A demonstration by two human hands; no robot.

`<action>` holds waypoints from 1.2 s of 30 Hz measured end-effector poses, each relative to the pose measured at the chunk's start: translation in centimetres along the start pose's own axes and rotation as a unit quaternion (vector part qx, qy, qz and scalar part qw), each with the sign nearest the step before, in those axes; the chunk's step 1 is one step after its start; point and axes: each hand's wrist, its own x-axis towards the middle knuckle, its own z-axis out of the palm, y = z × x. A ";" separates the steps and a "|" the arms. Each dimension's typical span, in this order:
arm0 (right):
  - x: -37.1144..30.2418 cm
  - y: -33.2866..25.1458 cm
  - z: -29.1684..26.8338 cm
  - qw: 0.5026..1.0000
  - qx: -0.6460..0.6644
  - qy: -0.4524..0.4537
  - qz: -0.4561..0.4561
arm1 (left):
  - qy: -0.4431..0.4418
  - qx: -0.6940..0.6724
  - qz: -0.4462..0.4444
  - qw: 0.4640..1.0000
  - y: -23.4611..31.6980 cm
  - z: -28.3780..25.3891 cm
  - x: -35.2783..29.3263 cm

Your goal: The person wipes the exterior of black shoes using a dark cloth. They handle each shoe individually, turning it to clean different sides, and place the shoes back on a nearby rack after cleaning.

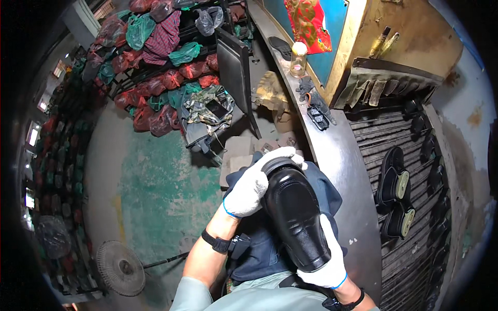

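Note:
A glossy black shoe (294,202) lies across my lap, its rounded toe pointing away from me. At the toe end my left hand (254,181), in a white knit glove, curls around a black curved rim (274,165) that looks like the edge of a sole. My right hand (329,262), also gloved in white, grips the shoe's near end from the right side. Its fingers are partly hidden beneath the shoe. Dark blue cloth (262,251) covers my lap under it.
A metal counter (345,181) curves along my right, holding a jar (299,59) and dark tools (317,116). Beyond it, a slatted rack (402,269) carries black shoes (392,179) with pale inserts. At left stand a fan (120,267), a chair (232,70) and shelves of bagged goods (155,85).

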 end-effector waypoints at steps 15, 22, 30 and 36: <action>2.1 1.0 1.4 1.000 0.010 0.003 -0.015 | -0.010 -0.010 0.020 1.000 0.6 -0.2 -1.3; 8.0 2.4 1.1 0.995 0.081 -0.052 0.009 | -0.059 0.376 -0.069 0.922 13.2 4.8 0.2; 13.4 5.2 -4.2 0.919 0.349 -0.181 0.021 | -0.318 0.669 0.205 0.640 -3.3 8.3 -12.1; 18.3 0.4 -4.4 0.958 0.056 -0.244 0.142 | -0.275 0.739 0.088 0.609 -14.3 7.4 -19.3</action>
